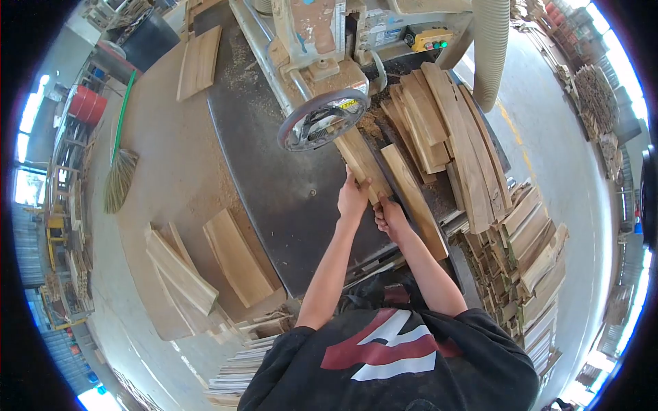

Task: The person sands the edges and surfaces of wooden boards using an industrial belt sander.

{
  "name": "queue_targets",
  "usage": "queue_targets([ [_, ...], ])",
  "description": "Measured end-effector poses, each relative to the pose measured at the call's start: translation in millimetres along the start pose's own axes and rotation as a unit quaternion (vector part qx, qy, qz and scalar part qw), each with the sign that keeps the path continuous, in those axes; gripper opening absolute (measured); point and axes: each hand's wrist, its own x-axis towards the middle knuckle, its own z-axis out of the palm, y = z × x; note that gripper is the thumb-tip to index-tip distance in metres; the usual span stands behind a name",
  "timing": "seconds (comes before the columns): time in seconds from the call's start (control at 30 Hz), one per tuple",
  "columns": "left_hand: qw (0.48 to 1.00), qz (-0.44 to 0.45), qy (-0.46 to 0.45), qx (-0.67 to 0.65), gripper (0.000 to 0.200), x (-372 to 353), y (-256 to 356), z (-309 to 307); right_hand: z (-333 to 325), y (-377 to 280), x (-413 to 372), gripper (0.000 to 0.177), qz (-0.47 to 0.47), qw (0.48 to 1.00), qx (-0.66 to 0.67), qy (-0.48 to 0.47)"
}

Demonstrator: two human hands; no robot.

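Observation:
A wooden board (363,159) lies on the dark machine table (274,198), its far end under the woodworking machine (322,68) with the large handwheel (322,120). My left hand (353,197) grips the board's left side near its close end. Just to the right, my right hand (391,218) is closed on the near end, fingers curled. Beside the right hand and forearm, a long straight wooden strip (411,195) lies along the table, partly covered by the forearm. The machine hides the board's far end.
Stacked planks (466,151) lie right of the machine, above more piled offcuts (528,246). Loose boards (236,257) rest on the brown side surface at left, with a green-handled broom (122,175) farther out. A ribbed hose (491,55) hangs at upper right.

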Motion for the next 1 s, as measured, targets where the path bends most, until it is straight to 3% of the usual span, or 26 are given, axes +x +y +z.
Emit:
queue_targets([
  [0.13,0.998,0.003,0.017,-0.066,0.077,40,-2,-7,32,-28,22,0.049,0.007,0.998,-0.049,0.046],
  [0.33,0.983,-0.011,0.009,-0.183,0.037,82,18,-38,53,-59,66,0.05,0.0,0.991,-0.123,0.056],
  [0.4,0.984,-0.005,0.005,-0.177,0.036,89,13,-44,61,-64,76,0.051,-0.03,0.993,-0.1,0.058],
  [0.5,0.956,-0.02,0.063,-0.286,0.041,72,1,-46,81,-72,86,0.046,-0.054,0.993,-0.078,0.07],
  [0.57,0.897,0.084,0.105,-0.421,0.044,45,-24,-48,91,-81,91,0.047,-0.061,0.993,-0.069,0.078],
  [0.7,0.923,0.131,0.127,-0.339,0.041,-13,-66,-64,97,-84,127,0.048,-0.084,0.992,-0.086,0.05],
  [0.77,0.933,0.164,0.145,-0.285,0.04,-25,-82,-69,102,-86,139,0.049,-0.156,0.977,-0.142,0.041],
  [0.8,0.939,0.203,0.227,-0.161,0.04,-28,-87,-76,105,-84,140,0.049,-0.157,0.977,-0.142,0.036],
  [0.83,0.923,0.235,0.304,-0.032,0.041,-26,-91,-83,105,-75,136,0.047,-0.298,0.915,-0.266,0.053],
  [0.87,0.921,0.234,0.311,-0.03,0.041,-18,-93,-91,105,-66,132,0.046,-0.429,0.817,-0.378,0.068],
  [0.93,0.908,0.172,0.37,0.098,0.044,6,-99,-111,103,-60,96,0.042,-0.388,0.857,-0.337,0.025],
  [1.0,0.905,0.126,0.37,0.166,0.047,45,-99,-140,83,-34,83,0.036,-0.42,0.835,-0.354,0.02],
])
